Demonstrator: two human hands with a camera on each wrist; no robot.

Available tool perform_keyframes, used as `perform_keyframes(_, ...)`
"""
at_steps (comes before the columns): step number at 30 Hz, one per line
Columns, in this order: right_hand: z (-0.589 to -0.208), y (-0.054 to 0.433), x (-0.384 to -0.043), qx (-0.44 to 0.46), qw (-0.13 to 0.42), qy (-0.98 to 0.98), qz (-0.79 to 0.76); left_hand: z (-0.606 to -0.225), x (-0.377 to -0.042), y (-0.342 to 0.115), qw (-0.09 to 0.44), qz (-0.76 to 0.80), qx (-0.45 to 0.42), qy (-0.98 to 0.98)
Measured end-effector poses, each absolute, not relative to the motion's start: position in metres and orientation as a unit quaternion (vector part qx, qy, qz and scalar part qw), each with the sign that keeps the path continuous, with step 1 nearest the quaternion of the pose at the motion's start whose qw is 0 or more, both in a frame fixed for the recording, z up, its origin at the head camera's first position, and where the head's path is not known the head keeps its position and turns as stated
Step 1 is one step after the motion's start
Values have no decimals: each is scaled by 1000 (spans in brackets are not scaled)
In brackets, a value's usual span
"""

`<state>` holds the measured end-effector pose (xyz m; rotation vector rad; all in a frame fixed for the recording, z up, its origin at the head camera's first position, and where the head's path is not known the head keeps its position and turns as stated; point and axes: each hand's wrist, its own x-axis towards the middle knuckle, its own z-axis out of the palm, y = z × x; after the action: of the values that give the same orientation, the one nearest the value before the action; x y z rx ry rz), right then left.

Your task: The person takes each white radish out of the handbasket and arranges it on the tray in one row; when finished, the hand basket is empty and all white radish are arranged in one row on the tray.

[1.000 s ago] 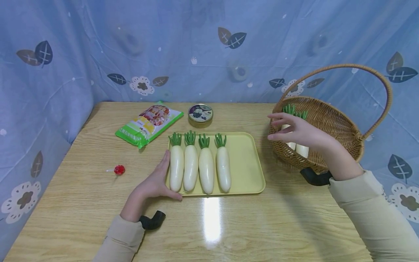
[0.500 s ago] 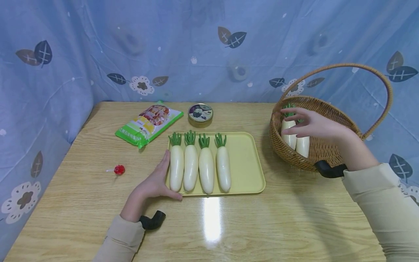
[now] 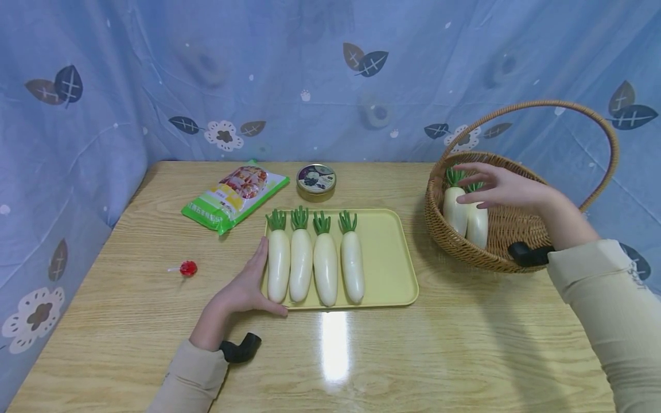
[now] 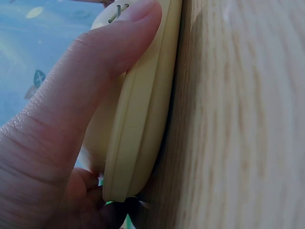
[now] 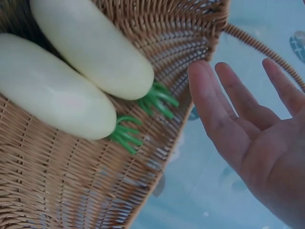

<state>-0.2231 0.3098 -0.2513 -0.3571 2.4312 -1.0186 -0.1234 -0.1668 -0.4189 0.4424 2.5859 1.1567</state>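
Note:
My left hand (image 3: 245,288) holds the near left corner of a yellow tray (image 3: 384,258), its thumb (image 4: 112,45) along the front rim and its fingers at the left side. Several white radishes (image 3: 325,267) with green tops lie side by side in the tray. Over a wicker basket (image 3: 516,232) hovers my right hand (image 3: 503,186), fingers spread and holding nothing. Two more white radishes (image 5: 52,88) lean inside that basket, their green tops (image 5: 159,100) toward the hand; in the head view the hand partly covers them.
Behind the tray stand a round tin (image 3: 316,182) and a green-and-white food packet (image 3: 236,196). A red lollipop (image 3: 188,268) lies left on the wooden table (image 3: 413,361). The basket's tall handle (image 3: 547,103) arches above it; a blue curtain (image 3: 310,74) hangs behind.
My right hand has moved right and slightly back from the basket's left rim, uncovering more of the two radishes there. The left hand and the tray have stayed put.

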Motion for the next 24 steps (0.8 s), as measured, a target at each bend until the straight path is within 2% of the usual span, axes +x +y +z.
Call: perform_keyframes(24,-269,330,-250,-76,246,888,-382,-419,-123,-167,141,404,149,892)
